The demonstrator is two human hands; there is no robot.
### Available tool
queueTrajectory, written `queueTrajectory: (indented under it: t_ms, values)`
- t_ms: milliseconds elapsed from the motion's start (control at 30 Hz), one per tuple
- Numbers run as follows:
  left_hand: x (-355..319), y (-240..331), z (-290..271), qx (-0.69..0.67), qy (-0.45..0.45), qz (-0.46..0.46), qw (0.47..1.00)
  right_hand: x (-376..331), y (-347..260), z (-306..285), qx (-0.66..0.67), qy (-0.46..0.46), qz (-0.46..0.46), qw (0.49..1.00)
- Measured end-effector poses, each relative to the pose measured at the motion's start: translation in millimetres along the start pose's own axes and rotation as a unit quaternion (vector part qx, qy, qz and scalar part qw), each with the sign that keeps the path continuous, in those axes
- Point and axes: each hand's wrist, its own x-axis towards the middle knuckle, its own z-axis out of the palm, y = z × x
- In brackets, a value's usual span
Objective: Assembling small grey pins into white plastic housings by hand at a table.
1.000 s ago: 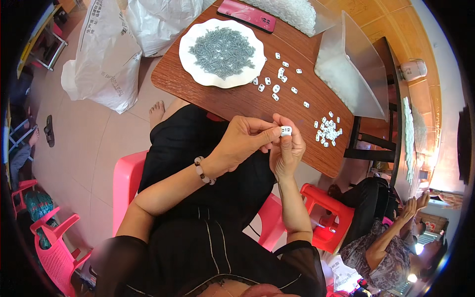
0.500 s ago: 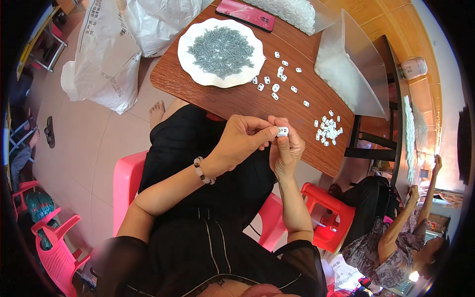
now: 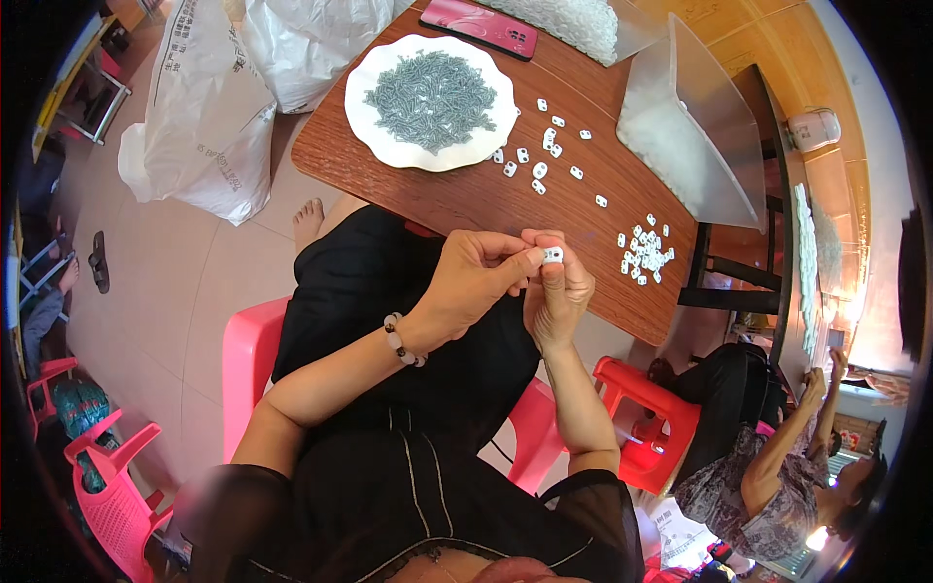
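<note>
Handling one small white piece (image 3: 553, 255) rn by the table's (image 3: 466, 199) near edge: L hand (image 3: 476, 277) pinched on its left, R hand (image 3: 562, 291) gripping its right. Next move prob needs steady fingertips.

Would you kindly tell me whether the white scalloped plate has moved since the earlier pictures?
No. The white plate keeps its place on the brown table, near the pink phone; all three shift slightly together in view.
</note>
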Motion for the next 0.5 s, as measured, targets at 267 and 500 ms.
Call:
queueTrajectory:
  t_ms: [267,500]
  values:
    - [2.6,1.1,2.2,-0.015,0.017,0.010,1.000,3.4,-4.3,-1.8,0.012,-0.039,0.029,0.999]
    - [9.0,3.7,-0.6,0.027,0.003,0.012,1.000,5.8,-8.2,-4.5,0.049,-0.048,0.081,0.994]
